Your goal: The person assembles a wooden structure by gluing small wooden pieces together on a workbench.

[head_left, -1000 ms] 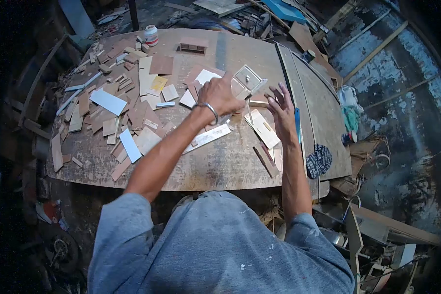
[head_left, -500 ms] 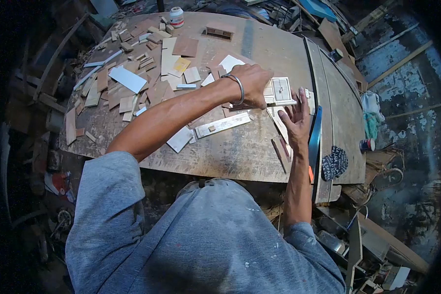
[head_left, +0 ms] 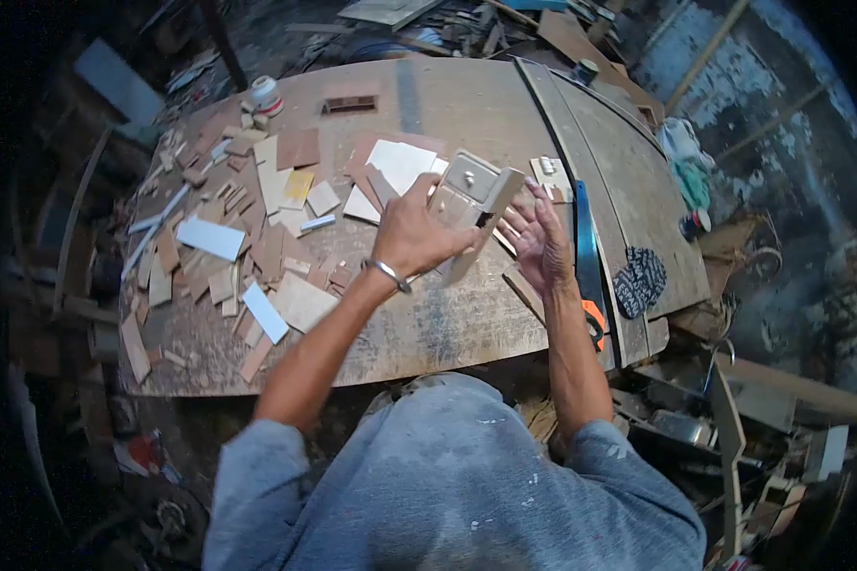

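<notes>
Box (head_left: 476,195) has tilted: pale, panelled, knobbed; left grip (head_left: 414,233) clamped on it, right grip (head_left: 543,246) spread.

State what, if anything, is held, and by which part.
The left hand grips a small wooden box-like piece by its near left side. The right hand is open beside it; whether it touches cannot be told.

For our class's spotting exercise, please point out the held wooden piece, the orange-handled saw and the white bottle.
Wooden piece (head_left: 468,196): head view, on its knobbed panel.
Orange-handled saw (head_left: 587,252): head view, on the blade.
White bottle (head_left: 267,97): head view, on its side.
</notes>
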A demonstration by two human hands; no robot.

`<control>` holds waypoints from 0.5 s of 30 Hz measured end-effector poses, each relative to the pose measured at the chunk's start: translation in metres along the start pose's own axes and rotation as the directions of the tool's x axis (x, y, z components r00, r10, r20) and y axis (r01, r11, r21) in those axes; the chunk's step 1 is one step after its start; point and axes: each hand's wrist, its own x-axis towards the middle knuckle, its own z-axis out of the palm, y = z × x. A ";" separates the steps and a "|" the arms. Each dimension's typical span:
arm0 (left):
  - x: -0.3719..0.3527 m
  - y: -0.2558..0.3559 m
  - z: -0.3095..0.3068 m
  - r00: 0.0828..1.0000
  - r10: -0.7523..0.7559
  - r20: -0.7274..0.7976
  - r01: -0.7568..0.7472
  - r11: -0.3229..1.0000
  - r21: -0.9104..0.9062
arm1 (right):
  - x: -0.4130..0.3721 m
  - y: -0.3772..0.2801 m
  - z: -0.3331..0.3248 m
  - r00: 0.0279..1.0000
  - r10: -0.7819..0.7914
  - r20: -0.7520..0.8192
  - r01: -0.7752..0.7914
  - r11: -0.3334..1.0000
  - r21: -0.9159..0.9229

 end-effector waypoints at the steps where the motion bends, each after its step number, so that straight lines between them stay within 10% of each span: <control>1: -0.008 -0.003 0.009 0.999 -0.030 -0.039 0.025 0.993 -0.114 | 0.001 -0.003 0.001 1.000 0.014 0.015 -0.014 1.000 0.008; 15: -0.021 -0.012 0.126 0.841 -0.537 -0.060 0.268 0.511 -0.817 | 0.035 -0.030 -0.014 0.951 0.273 -0.148 -0.310 0.856 -0.413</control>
